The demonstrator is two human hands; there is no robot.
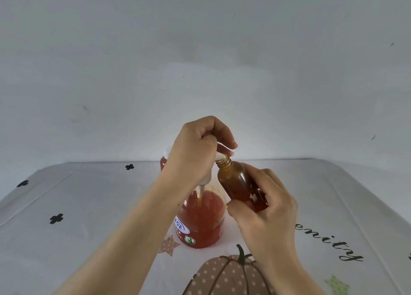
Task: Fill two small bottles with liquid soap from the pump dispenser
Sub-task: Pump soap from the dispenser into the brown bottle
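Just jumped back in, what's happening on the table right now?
A person is filling a small amber bottle from the pump dispenser. The left hand curls over the white pump head, while the right hand holds the bottle tilted, its open threaded mouth right at the head's outlet. The dispenser stands on the patterned tablecloth, partly full of red soap.

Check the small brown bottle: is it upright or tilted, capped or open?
Tilted and open. The right hand holds the small bottle slanted, its bare threaded neck, with no cap, up against the pump.
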